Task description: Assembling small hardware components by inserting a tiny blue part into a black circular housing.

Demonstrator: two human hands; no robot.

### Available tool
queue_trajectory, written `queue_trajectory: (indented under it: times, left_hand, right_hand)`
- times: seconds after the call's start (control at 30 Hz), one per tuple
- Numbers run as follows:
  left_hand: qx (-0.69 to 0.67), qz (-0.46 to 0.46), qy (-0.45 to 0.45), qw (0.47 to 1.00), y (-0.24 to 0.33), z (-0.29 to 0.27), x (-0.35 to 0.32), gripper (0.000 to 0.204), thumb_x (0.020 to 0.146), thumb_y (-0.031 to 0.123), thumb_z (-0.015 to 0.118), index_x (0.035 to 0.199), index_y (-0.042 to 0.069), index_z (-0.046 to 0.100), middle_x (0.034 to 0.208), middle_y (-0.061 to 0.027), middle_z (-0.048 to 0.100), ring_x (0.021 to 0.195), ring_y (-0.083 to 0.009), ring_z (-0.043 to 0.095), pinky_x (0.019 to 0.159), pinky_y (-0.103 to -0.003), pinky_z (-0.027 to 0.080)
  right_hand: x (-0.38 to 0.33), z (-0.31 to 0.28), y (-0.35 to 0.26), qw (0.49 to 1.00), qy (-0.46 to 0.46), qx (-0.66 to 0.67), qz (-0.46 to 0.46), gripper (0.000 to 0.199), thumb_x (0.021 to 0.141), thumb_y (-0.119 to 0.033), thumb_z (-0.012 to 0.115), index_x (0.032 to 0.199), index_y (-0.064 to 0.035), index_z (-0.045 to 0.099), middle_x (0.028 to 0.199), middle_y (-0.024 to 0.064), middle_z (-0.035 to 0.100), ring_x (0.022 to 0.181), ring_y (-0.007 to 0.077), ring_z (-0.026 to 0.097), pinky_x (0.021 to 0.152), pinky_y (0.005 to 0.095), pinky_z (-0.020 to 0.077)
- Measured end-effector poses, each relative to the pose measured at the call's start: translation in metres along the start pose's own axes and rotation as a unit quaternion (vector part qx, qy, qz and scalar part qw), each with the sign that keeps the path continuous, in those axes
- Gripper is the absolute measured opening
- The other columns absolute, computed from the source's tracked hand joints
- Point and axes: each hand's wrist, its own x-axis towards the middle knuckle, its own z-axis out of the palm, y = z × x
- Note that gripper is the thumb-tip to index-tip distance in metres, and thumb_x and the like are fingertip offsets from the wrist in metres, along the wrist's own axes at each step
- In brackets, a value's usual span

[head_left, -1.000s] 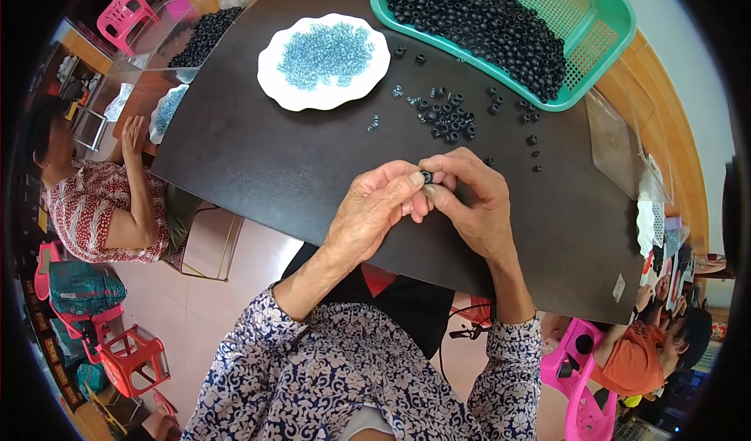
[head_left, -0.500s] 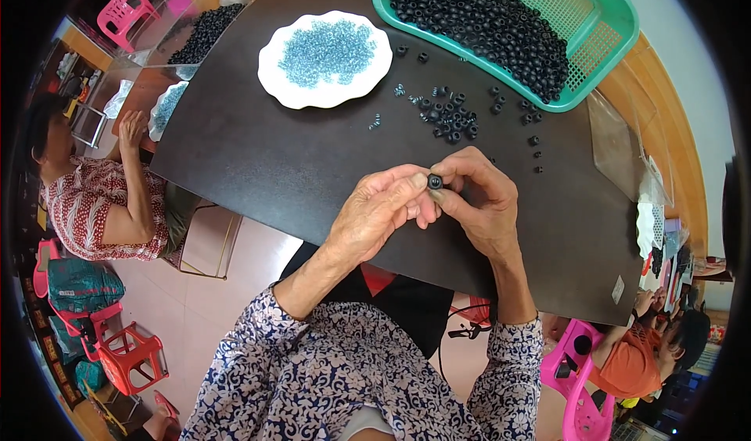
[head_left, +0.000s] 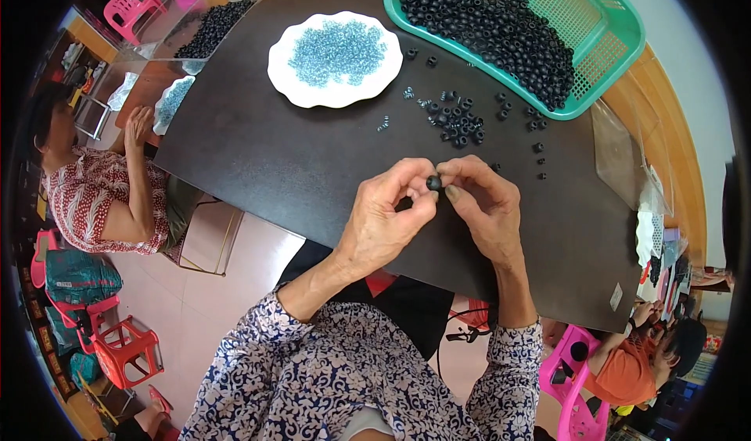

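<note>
- Pinching a small round black piece (head_left: 434, 183) between thumb and forefinger, the left hand (head_left: 383, 220) is raised over the near part of the table, in front of the wearer's chest.
- Close against the other side of that piece I see the right hand (head_left: 491, 206), thumb and forefinger drawn near each other; whether they grip it or merely touch it, I cannot tell from here.
- Beyond the hands, a cluster of loose black beads (head_left: 458, 122) lies on the dark tabletop (head_left: 250, 140), with more strewn to its right in a rough line.
- A few tiny coils (head_left: 383, 123) sit left of that cluster, between it and the plate.
- The white plate (head_left: 283, 81), wavy at its rim, bears a heap of pale bluish bits (head_left: 338, 53).
- At the far edge stands a green basket (head_left: 618, 73), its black contents (head_left: 501, 38) piled toward the left side.
- Over on the left, a person in a red-and-white patterned top (head_left: 102, 202) sits at another table; on the right, someone wears an orange top (head_left: 626, 372) beside a pink chair (head_left: 585, 410).
</note>
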Motion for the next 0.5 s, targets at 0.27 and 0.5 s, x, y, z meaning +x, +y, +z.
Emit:
queue_trajectory:
  times: [0.27, 0.5]
  left_hand:
    - [0.072, 0.092, 0.025, 0.993, -0.005, 0.0, 0.002, 0.021, 0.084, -0.001, 0.06, 0.104, -0.002, 0.059, 0.08, -0.0015, 0.055, 0.072, -0.0075, 0.051, 0.067, -0.025, 0.047]
    - [0.099, -0.01, -0.034, 0.994, 0.009, -0.007, 0.001, 0.02, 0.091, 0.002, 0.059, 0.11, -0.003, 0.06, 0.084, 0.0028, 0.055, 0.079, -0.0044, 0.053, 0.072, -0.02, 0.046]
  right_hand:
    - [-0.002, 0.003, 0.005, 0.999, -0.002, 0.05, 0.021, 0.02, 0.086, 0.009, 0.063, 0.106, 0.003, 0.065, 0.098, 0.005, 0.065, 0.086, 0.0098, 0.059, 0.079, 0.0234, 0.0478]
    - [-0.002, -0.003, 0.003, 0.997, 0.011, 0.058, 0.055, 0.02, 0.089, 0.004, 0.064, 0.108, 0.0017, 0.066, 0.098, 0.0041, 0.066, 0.081, 0.0083, 0.059, 0.075, 0.023, 0.0487]
